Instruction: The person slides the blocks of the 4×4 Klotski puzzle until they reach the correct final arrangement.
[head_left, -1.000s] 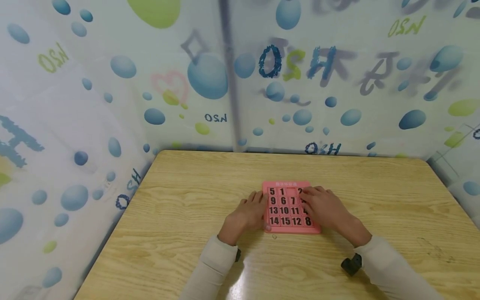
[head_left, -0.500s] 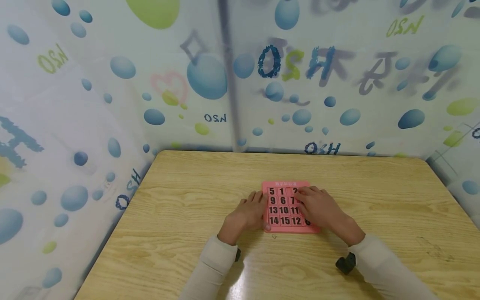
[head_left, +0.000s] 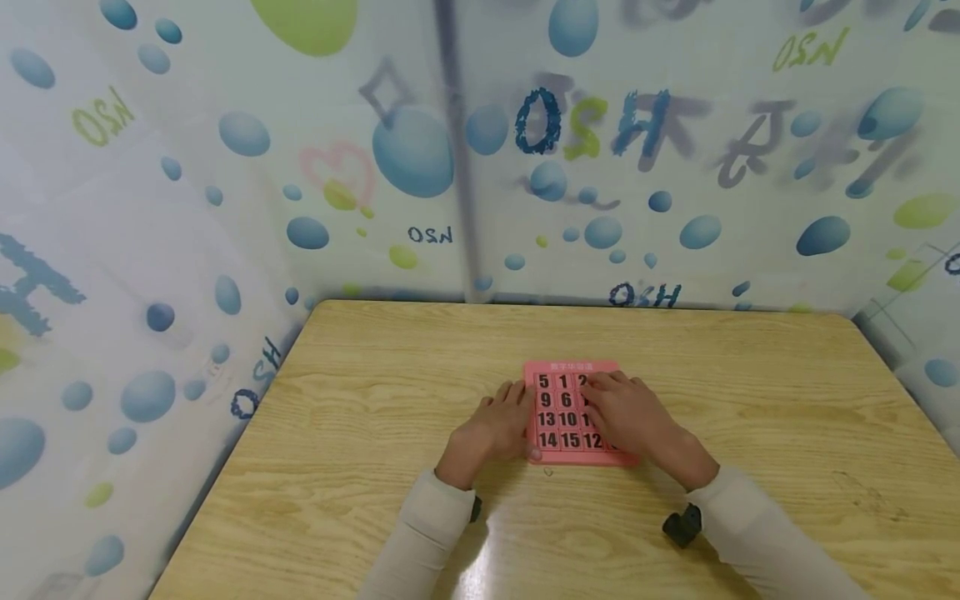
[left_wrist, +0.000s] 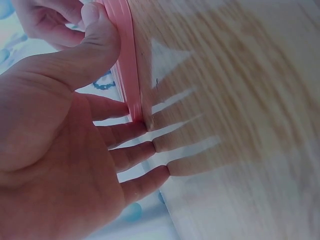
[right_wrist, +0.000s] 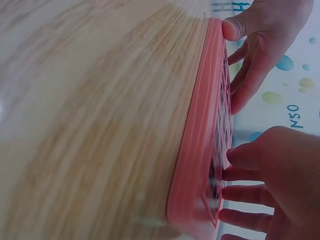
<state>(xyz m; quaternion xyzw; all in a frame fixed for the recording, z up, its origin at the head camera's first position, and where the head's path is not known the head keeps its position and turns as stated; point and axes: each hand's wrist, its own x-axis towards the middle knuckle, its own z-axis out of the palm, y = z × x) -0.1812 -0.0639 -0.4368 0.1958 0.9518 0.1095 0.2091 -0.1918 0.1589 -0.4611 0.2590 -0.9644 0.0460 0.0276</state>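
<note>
A pink sliding number puzzle [head_left: 567, 457] lies flat on the wooden table, black numerals on its tiles. My left hand [head_left: 495, 427] rests along its left side; in the left wrist view, the thumb [left_wrist: 100, 40] lies against the near edge while the straight fingers [left_wrist: 132, 132] reach down at the side. My right hand [head_left: 633, 417] lies over the right part of the puzzle, fingertips on the tiles, beside the 2 tile [head_left: 582, 381] in the top row. It hides the right column and part of the third. Seen from the right wrist, its fingers [right_wrist: 247, 195] stretch straight to the tile face.
The wooden table [head_left: 405, 358] extends around the puzzle on all sides. Behind it and at the left stands a pale wall covering [head_left: 345, 108] printed with blue and green drops. A dark wrist camera [head_left: 682, 525] sits at the right cuff.
My right hand has moved left across the tiles, and the 2 tile has slid left into the gap beside the 1. The left hand and the frame have stayed in place.
</note>
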